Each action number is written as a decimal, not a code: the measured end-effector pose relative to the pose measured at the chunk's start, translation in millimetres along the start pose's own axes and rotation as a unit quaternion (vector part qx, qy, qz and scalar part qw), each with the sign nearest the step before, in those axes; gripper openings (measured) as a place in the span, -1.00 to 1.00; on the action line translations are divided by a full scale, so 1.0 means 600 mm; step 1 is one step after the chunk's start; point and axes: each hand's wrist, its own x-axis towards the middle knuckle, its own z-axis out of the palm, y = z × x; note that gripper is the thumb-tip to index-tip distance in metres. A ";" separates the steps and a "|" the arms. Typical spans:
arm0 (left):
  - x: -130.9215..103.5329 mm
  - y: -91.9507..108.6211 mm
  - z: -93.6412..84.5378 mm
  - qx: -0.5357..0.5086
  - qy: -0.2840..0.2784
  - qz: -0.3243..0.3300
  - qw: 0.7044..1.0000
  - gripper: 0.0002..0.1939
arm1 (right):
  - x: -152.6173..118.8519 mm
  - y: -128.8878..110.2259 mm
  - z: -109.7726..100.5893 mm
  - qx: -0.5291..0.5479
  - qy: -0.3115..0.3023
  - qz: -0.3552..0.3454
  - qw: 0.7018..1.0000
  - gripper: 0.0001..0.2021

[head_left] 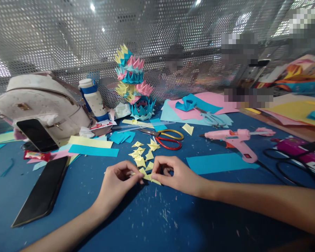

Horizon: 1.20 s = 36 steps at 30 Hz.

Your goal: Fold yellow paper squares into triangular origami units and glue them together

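My left hand (120,180) and my right hand (174,176) meet low over the table, fingertips pinched. Between them they grip a small yellow folded paper piece (148,177), partly covered by the fingers. Just beyond lies a loose cluster of similar yellow folded pieces (139,161). Scissors (161,134) with one yellow and one red handle rest behind that cluster. Farther back stands a tall model of pointed folded paper (132,75) in yellow, pink and blue. Small blue paper pieces (123,137) lie left of the scissors.
A pink glue gun (236,137) and a blue paper strip (217,163) lie to the right, near a purple power strip (301,154). On the left are a white backpack (42,94), a bottle (93,99), a phone (36,134) and a dark tablet-like device (43,190).
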 end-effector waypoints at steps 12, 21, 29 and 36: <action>0.000 0.002 0.001 0.010 0.000 0.001 1.000 -0.78 | -0.001 -0.003 0.001 -0.017 0.006 -0.011 1.000 -0.86; -0.002 0.003 0.000 0.019 0.001 0.010 1.000 -0.79 | 0.001 -0.003 0.004 -0.037 0.000 -0.021 0.999 -0.87; 0.000 0.000 0.004 0.010 -0.002 0.020 1.000 -0.81 | 0.001 0.002 0.005 -0.053 0.002 -0.045 0.998 -0.88; -0.003 -0.001 0.002 0.012 0.003 0.025 1.000 -0.82 | 0.002 0.006 0.005 -0.063 -0.002 -0.041 0.997 -0.88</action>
